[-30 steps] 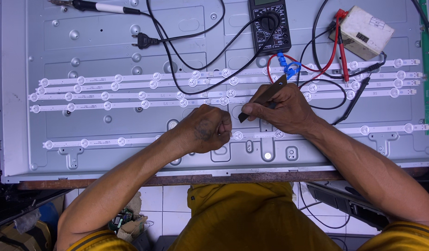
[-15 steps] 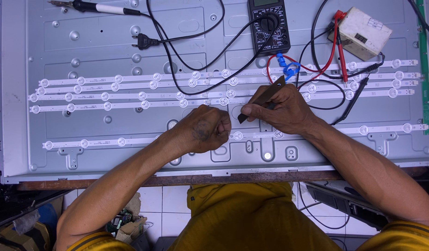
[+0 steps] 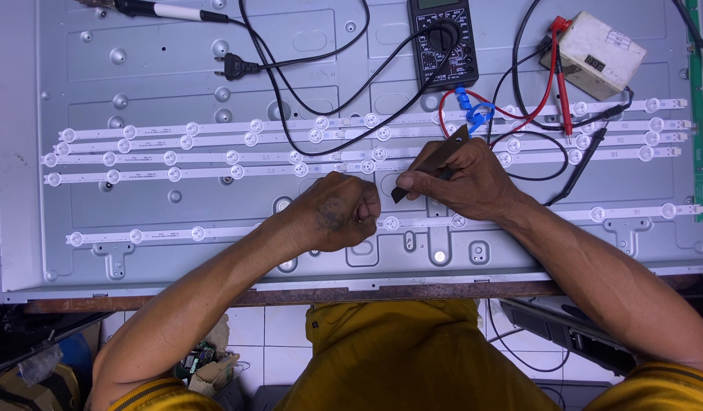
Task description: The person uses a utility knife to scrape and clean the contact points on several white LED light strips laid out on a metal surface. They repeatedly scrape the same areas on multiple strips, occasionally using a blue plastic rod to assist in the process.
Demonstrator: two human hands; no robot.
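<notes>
Dark flat blade (image 3: pixel 431 161), pinched in right hand (image 3: pixel 462 183) fingers (image 3: pixel 414 183)

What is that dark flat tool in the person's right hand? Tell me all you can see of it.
The dark flat tool is a thin, blade-like strip, brownish-black, of a material I cannot tell. It lies tilted, its pointed lower end near the lowest light strip, its upper end toward the blue clips. The right hand pinches it at mid-length between thumb and fingers. The left hand, closed in a fist, sits just beside its tip; whether they touch is unclear.
</notes>
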